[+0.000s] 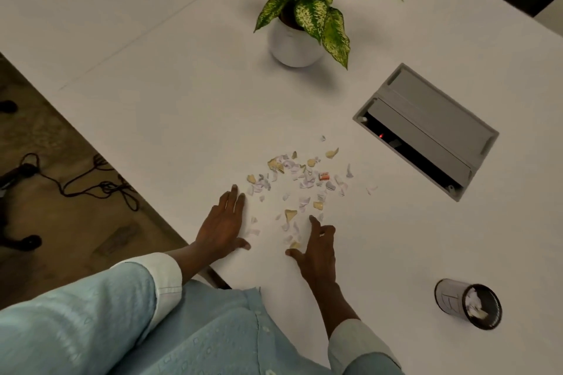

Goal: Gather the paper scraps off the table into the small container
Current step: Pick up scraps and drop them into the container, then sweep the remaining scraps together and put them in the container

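Left hand [222,222], right hand [316,250] open-fingered, empty, flanking paper scraps [301,176] — small container [454,298] upright (mouth up).

Clothing only, head view. Loose light-blue woven top [213,329] fills 6 to 8 o'clock. The fabric carries small raised teardrop-like motifs in the same blue, evenly scattered. A vertical seam runs down from the hem edge near 6 o'clock, and that edge looks slightly frayed. Long light-blue left sleeve [91,313] at 8 o'clock is the same fabric. It ends in a wide white turned-back cuff [166,274] with a stitch line near its edge. At 5 o'clock only the end of the right sleeve shows: a paler grey-blue folded cuff [359,344], with darker blue cloth just below. Left hand [222,222] and right hand [316,250] are bare past the cuffs, forearms too.
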Motion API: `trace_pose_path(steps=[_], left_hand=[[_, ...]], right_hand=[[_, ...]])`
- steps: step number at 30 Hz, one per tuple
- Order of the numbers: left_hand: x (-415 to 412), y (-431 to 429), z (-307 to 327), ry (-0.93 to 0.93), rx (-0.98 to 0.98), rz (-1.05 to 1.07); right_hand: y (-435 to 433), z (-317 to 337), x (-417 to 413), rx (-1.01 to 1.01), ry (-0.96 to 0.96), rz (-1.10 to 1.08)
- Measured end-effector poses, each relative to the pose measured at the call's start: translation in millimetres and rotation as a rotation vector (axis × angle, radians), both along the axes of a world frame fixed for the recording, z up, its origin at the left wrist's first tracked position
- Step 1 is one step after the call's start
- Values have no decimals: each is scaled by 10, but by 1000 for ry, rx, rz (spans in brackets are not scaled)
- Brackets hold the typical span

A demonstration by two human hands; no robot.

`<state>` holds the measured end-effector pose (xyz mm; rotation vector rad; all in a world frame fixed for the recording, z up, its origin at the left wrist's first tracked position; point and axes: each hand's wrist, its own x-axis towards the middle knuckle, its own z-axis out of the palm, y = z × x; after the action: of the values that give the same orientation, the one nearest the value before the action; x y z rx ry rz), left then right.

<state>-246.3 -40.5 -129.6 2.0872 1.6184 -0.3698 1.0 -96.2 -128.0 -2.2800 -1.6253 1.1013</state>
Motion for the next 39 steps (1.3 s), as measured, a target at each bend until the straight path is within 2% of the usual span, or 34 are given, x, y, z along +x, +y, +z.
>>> trace_pose_path(steps=[6, 11, 16, 23, 28, 31, 34, 36, 39], left_hand=[[110, 247, 3, -73, 29, 0], [134, 501, -14, -126, 65, -106], [194, 612, -86, -126, 31, -234], [303, 498, -70, -240, 69, -218], [372, 471, -44, -166, 155, -376], [384, 468, -19, -122, 145, -402], [379, 481, -1, -170, 139, -383], [390, 484, 17, -230, 143, -346], [491, 453, 62, -371, 134, -189]], right_hand=[[288, -18, -46, 64, 68, 61], [456, -48, -95, 91, 33, 217], [576, -38, -249, 43, 70, 223], [546, -10, -449, 87, -186, 387], [521, -30, -491, 102, -256, 393], [487, -63, -455, 130, -226, 338], [426, -74, -385, 149, -137, 212], [370, -48, -338, 151, -67, 74], [257, 29, -231, 162, 57, -249]])
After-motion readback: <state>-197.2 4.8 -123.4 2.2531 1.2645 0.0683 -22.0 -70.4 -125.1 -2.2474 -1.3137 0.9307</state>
